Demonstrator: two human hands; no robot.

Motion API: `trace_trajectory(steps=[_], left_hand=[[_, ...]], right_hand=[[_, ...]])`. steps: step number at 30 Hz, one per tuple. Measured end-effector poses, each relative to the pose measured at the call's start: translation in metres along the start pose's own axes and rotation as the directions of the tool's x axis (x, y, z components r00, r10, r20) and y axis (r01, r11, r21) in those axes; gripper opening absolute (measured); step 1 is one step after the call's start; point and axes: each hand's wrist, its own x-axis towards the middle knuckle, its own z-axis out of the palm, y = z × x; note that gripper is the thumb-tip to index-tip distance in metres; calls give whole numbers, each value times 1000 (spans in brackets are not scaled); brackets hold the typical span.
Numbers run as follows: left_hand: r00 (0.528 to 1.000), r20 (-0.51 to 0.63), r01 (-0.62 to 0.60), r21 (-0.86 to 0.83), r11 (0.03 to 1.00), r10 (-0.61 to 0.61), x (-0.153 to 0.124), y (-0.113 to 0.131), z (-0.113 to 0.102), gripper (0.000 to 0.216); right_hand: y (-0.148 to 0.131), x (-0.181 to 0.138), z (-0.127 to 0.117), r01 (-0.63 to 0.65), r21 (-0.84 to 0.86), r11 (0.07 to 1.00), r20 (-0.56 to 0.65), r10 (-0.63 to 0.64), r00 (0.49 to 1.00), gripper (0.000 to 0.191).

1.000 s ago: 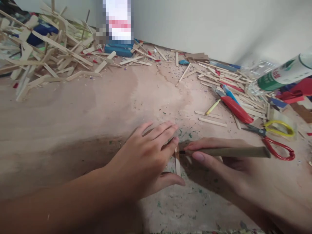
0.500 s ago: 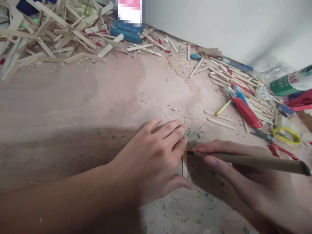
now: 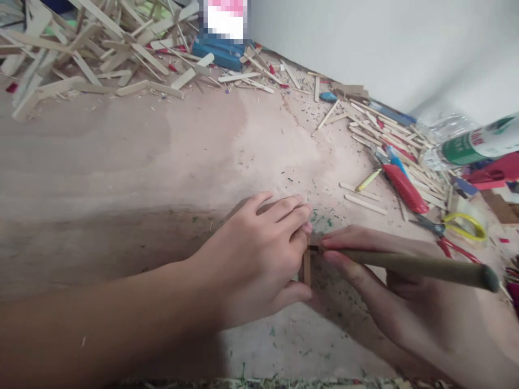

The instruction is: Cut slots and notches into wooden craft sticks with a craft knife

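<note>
My left hand [image 3: 263,254] lies palm down on the table, fingers bent together and thumb apart, holding a narrow brown wooden strip [image 3: 307,270]. Most of the strip is hidden beneath the hand; only its right edge shows. In my right hand [image 3: 421,302] is a tool with a long round olive-brown handle [image 3: 413,266], pinched near its front end between thumb and fingers. Its thin dark tip [image 3: 314,248] points left and meets the strip's edge beside my left fingers. What kind of tip it is cannot be made out.
Loose craft sticks [image 3: 121,48] are heaped at the back left, and more [image 3: 365,124] lie at the right. Near these are a red box cutter [image 3: 405,189], scissors [image 3: 438,229] with yellow and red handles, a plastic bottle [image 3: 458,148] and a blue block [image 3: 219,53].
The view has shifted slightly, baring the table's littered near edge. My right hand and tool have moved a little left, nearer the strip. My left hand keeps its hold.
</note>
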Motion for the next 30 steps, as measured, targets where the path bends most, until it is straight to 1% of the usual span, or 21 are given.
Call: trace_trajectory(steps=[2,4,5,6,8,10,11,13,14,17,19,21,24,27,30], left_hand=[[1000,-12,-3,5,1000,3,0,0,1,71],[1000,-24,-6,14,1000,6,0,0,3,75],[999,-32,-7,17,1000,8,0,0,4,76],[999,-36,-8,17,1000,9,0,0,5,76],[999,-37,-6,11,1000,7,-1,-1,7,76],[1000,-23,7,5,1000,-7,-2,-2,10,77],[1000,-10,15,5,1000,-15,-2,-2,11,79],[999,15,29,12,1000,-29,-2,-2,12,82],[999,28,31,18,999,-32,-1,-2,12,85],[997,72,31,28,999,-32,5,-1,8,89],[993,113,23,25,999,-26,9,-2,1,87],[988,151,11,18,1000,-13,12,-2,-6,82],[983,185,6,9,1000,-8,15,-3,-15,80],[980,198,16,3,1000,-17,16,-3,-17,81],[979,201,20,-6,1000,-18,16,-3,-16,86]], right_hand=[[3,-1,1,49,-26,998,27,-48,998,19],[6,-2,4,71,-18,997,-49,-71,996,17],[7,-2,5,70,-15,997,-68,-70,995,15],[7,-2,5,69,-19,997,-63,-70,996,16],[3,-1,2,58,-24,998,-23,-58,998,16],[-4,0,-3,55,-17,998,-40,-55,998,14],[-8,0,-5,57,-14,998,-69,-57,996,17],[-15,2,-8,46,24,999,-143,-42,989,38],[-17,3,-7,37,80,996,-178,-23,984,49],[-21,11,2,51,323,945,-261,37,965,78],[-22,18,10,90,443,892,-289,47,956,89],[-23,25,17,108,526,843,-282,53,958,93],[-25,32,21,102,622,776,-235,61,970,95],[-22,34,22,89,678,730,-184,51,982,97],[-16,35,22,64,703,708,-115,25,993,95]])
